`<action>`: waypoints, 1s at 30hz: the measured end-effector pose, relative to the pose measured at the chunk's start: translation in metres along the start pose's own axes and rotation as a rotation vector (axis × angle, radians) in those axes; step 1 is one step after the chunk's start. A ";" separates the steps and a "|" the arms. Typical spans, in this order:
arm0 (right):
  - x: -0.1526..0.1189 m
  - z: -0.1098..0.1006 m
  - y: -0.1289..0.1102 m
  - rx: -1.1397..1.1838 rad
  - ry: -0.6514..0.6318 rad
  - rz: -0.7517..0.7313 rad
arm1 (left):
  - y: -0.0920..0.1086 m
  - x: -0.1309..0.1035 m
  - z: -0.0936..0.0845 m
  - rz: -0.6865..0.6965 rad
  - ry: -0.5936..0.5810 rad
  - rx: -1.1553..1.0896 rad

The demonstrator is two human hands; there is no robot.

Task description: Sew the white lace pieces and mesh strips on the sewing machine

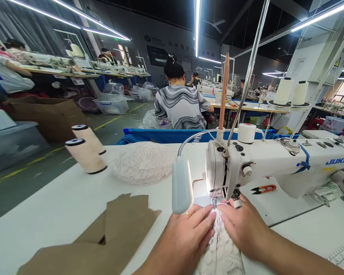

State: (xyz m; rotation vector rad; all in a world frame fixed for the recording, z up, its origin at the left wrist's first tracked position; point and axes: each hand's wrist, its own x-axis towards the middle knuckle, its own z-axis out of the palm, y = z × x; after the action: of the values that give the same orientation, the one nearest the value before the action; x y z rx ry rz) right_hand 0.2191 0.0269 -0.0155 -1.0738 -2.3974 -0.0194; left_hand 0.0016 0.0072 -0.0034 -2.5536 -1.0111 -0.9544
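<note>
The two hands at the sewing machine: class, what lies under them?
White lacy fabric shows between the left hand and right hand; whatever lies directly beneath them is covered.

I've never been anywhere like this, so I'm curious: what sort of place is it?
Probably a sewing workshop or garment factory: a JUKI sewing machine stands on the near table with lacy white cloth at its needle, thread cones sit nearby, and rows of more machines line the benches beyond.
</note>
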 end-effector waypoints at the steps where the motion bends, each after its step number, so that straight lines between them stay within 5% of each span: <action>1: 0.000 0.001 0.000 -0.002 0.004 -0.002 | 0.000 0.000 0.000 0.004 -0.015 0.000; 19: -0.001 0.001 0.002 -0.022 -0.011 0.010 | -0.009 -0.012 0.006 -0.050 -0.051 -0.098; 25: -0.012 -0.035 0.002 0.160 -0.115 -0.175 | -0.009 -0.025 -0.025 -0.098 -0.309 -0.375; 30: -0.012 -0.037 0.003 0.172 -0.266 -0.203 | -0.005 -0.013 -0.024 -0.162 -0.336 -0.455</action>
State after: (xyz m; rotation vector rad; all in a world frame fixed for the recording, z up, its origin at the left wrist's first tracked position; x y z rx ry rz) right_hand 0.2448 0.0125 0.0107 -0.7929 -2.6794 0.2709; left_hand -0.0205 -0.0063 0.0066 -3.1298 -1.2208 -0.8977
